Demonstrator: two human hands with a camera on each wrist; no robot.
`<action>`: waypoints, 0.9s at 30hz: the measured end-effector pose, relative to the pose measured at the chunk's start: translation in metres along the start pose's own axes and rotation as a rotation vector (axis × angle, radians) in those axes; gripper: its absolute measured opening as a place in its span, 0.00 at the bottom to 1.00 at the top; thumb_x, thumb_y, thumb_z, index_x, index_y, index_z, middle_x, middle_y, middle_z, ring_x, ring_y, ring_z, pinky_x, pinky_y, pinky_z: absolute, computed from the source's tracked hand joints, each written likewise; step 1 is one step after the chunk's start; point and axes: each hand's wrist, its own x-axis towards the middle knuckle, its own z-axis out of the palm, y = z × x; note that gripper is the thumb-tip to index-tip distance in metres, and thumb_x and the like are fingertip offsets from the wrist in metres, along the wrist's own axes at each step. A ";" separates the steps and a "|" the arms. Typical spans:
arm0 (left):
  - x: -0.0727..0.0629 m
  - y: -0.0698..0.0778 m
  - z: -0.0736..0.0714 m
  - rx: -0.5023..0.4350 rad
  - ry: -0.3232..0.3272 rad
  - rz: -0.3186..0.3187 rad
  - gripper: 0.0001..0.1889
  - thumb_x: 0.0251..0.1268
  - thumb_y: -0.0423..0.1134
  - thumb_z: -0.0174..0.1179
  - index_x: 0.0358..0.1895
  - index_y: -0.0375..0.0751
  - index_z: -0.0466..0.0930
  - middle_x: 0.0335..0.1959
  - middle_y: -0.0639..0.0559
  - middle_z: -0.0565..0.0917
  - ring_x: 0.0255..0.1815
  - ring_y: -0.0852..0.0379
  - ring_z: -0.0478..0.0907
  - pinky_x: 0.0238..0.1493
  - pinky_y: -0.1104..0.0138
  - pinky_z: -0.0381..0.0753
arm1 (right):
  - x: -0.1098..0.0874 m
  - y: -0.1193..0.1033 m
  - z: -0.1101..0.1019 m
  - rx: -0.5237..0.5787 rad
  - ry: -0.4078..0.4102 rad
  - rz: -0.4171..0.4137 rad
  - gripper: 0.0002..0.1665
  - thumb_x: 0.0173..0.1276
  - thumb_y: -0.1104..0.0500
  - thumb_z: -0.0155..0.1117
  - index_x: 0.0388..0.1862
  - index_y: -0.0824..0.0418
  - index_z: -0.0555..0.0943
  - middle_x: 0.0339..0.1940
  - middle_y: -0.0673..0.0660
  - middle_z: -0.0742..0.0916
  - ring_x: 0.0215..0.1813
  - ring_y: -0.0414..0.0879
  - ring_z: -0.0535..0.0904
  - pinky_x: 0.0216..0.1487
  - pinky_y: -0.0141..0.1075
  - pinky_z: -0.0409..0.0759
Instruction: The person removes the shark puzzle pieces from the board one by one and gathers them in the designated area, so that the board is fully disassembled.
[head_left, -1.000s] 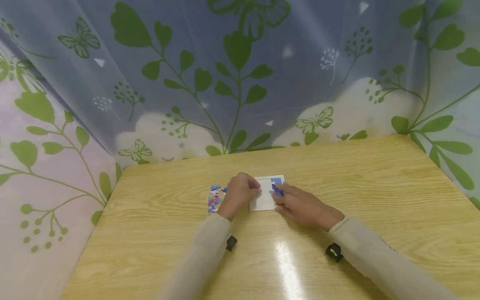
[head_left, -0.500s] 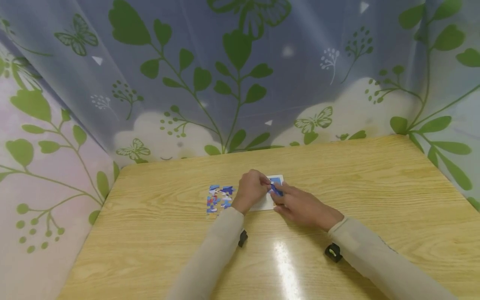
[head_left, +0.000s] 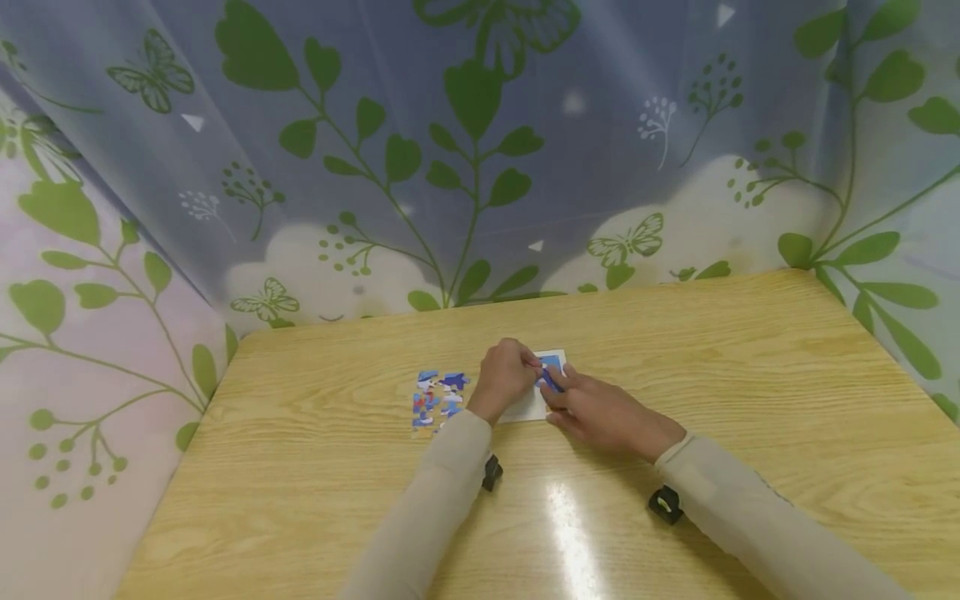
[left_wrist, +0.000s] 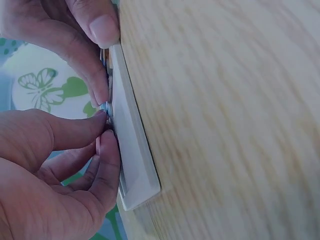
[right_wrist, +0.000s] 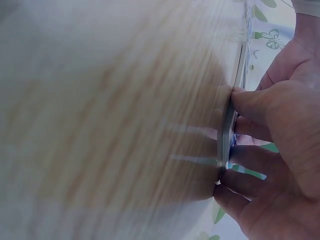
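A shallow white puzzle tray (head_left: 531, 408) lies on the table, with blue jigsaw pieces (head_left: 552, 361) along its right side. Over it, my left hand (head_left: 506, 377) pinches a small jigsaw piece (left_wrist: 104, 107) between thumb and forefinger, right at the joined pieces. The piece is mostly covered by the fingertips. My right hand (head_left: 607, 412) holds the tray at its right end. In the right wrist view, its thumb (right_wrist: 250, 102) lies against the tray edge, and other fingers (right_wrist: 252, 157) reach onto the puzzle and along the rim.
Left of the tray lies a group of loose jigsaw pieces (head_left: 453, 381) in blue, white and red, partly behind the left forearm. The wooden table (head_left: 300, 467) meets a patterned curtain (head_left: 360, 167) at its back. Black wrist cameras (head_left: 664, 505) hang below both sleeves.
My left hand has moved right across the tray to the blue pieces beside my right hand, uncovering more loose pieces. Over the last half second both hands have barely shifted.
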 end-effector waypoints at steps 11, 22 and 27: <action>0.001 0.001 -0.001 -0.057 -0.007 -0.075 0.04 0.63 0.38 0.71 0.32 0.42 0.91 0.36 0.51 0.89 0.42 0.53 0.82 0.50 0.61 0.81 | -0.001 -0.001 -0.001 0.035 -0.024 0.019 0.27 0.80 0.58 0.56 0.69 0.75 0.71 0.71 0.81 0.65 0.71 0.77 0.63 0.65 0.58 0.72; 0.000 0.004 0.000 -0.094 0.026 -0.130 0.04 0.62 0.38 0.71 0.30 0.43 0.91 0.38 0.51 0.89 0.41 0.53 0.82 0.47 0.61 0.80 | -0.001 -0.001 -0.002 0.043 -0.012 -0.004 0.26 0.79 0.59 0.56 0.68 0.75 0.72 0.71 0.82 0.65 0.70 0.78 0.64 0.63 0.59 0.74; 0.000 0.004 0.001 -0.136 0.035 -0.144 0.04 0.59 0.34 0.68 0.29 0.43 0.91 0.36 0.52 0.89 0.38 0.54 0.80 0.43 0.63 0.79 | -0.001 -0.001 -0.001 0.047 -0.016 0.008 0.26 0.80 0.59 0.56 0.69 0.75 0.72 0.71 0.82 0.65 0.71 0.77 0.63 0.64 0.59 0.73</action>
